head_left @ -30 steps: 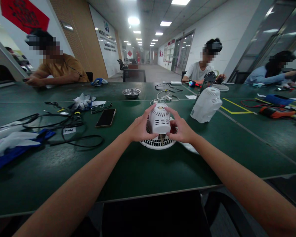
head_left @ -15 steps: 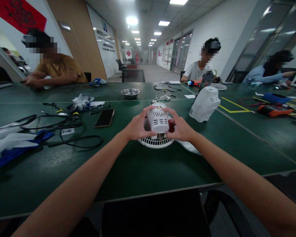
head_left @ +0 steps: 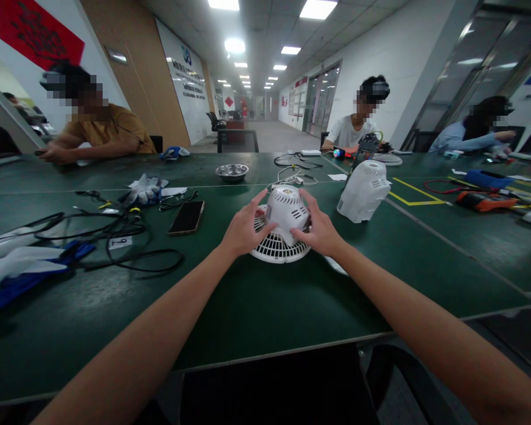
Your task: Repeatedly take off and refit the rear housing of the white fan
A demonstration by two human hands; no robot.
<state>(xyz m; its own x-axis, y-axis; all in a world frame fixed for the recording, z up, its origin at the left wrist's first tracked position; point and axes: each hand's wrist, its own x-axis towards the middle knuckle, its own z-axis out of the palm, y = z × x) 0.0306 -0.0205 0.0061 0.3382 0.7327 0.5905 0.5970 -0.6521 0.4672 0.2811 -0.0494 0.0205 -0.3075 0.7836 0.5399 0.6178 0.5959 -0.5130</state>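
Observation:
Between my hands is a white vented fan motor cover (head_left: 285, 212), its slots now facing front right. Beneath it lies a round white fan grille (head_left: 279, 251), flat on the green table. My left hand (head_left: 246, 229) grips the cover's left side, thumb low at the front and fingers up along the side. My right hand (head_left: 322, 227) holds the opposite side in the same way. The cover sits down over the grille's middle and hides what is inside it. A larger white plastic housing (head_left: 363, 192) stands upright to the right.
Left of my hands lie a phone (head_left: 186, 217), tangled black cables (head_left: 137, 260) and work gloves (head_left: 146, 190). A metal bowl (head_left: 232, 172) and white cables (head_left: 294, 176) are farther back. An orange-black tool (head_left: 485, 199) lies right. Several people sit around the table.
The cover has turned between my hands, so its slots moved from the front toward the right. It sits lower over the grille, and the metal part under it is now hidden.

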